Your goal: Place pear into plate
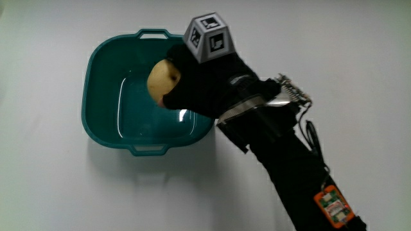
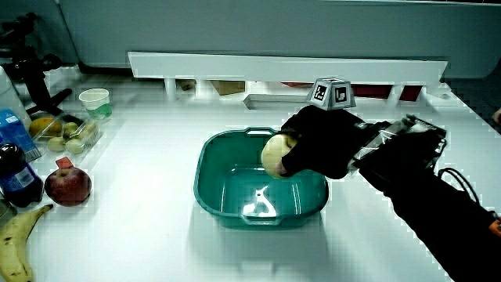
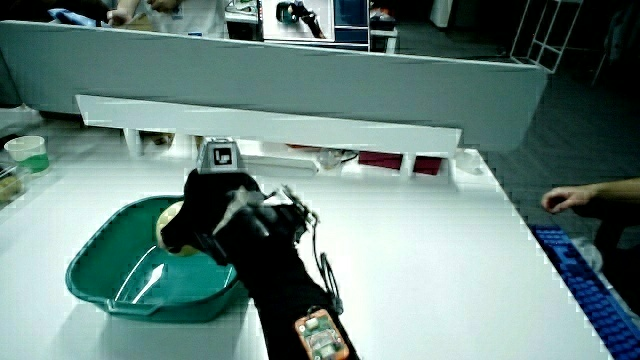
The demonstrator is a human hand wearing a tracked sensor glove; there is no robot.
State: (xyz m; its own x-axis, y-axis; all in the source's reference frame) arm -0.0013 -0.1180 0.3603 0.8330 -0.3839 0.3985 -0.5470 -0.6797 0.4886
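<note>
Teal plastic forms the plate (image 1: 103,77), a deep square dish with two small handles, sitting on a white table (image 1: 45,186). Seen from above, its glossy floor shows nothing lying on it. The hand (image 1: 205,86), in a black glove with a patterned cube (image 1: 209,37) on its back, hangs over the dish's rim, fingers curled tight around a pale yellow pear (image 1: 162,80). The pear sticks out past the fingertips, above the inside of the dish.

In a side view the pear (image 2: 275,155) is clearly held up in the air, above the dish (image 2: 227,207) floor and not touching it. This view also shows fruit at the table's edge: a red apple (image 2: 68,186), a banana (image 2: 17,239), and a clear tray of small green fruit (image 2: 66,137), with a small cup (image 2: 95,100) near the tray.

In a side view taken along the black forearm (image 3: 275,285), the hand (image 3: 215,215) hides most of the pear (image 3: 172,222), leaving a pale sliver over the dish (image 3: 100,285).
</note>
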